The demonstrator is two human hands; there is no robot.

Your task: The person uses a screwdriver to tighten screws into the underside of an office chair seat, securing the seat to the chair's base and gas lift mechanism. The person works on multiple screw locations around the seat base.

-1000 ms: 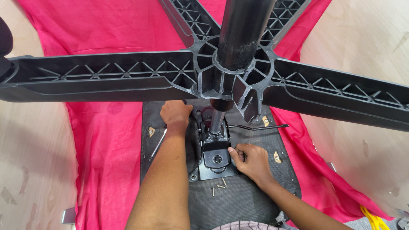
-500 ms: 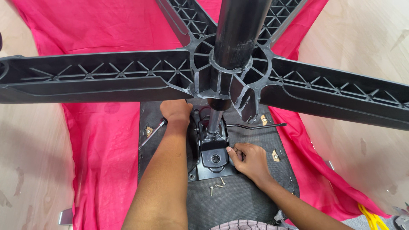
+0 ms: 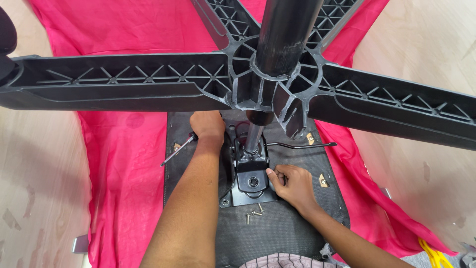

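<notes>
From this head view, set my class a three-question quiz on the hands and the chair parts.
1. True or false: the left hand holds a screwdriver.
2. Where do the loose screws lie? A) on the pink cloth B) on the black seat underside, near the metal plate C) on the star base
3. What does the right hand touch?

Key: 1 true; 2 B; 3 the edge of the metal plate.

Black ribbed chair base [image 3: 148,82], black metal mounting plate [image 3: 250,183], bright pink cloth [image 3: 124,164], pale wood-grain floor [image 3: 39,183]
</notes>
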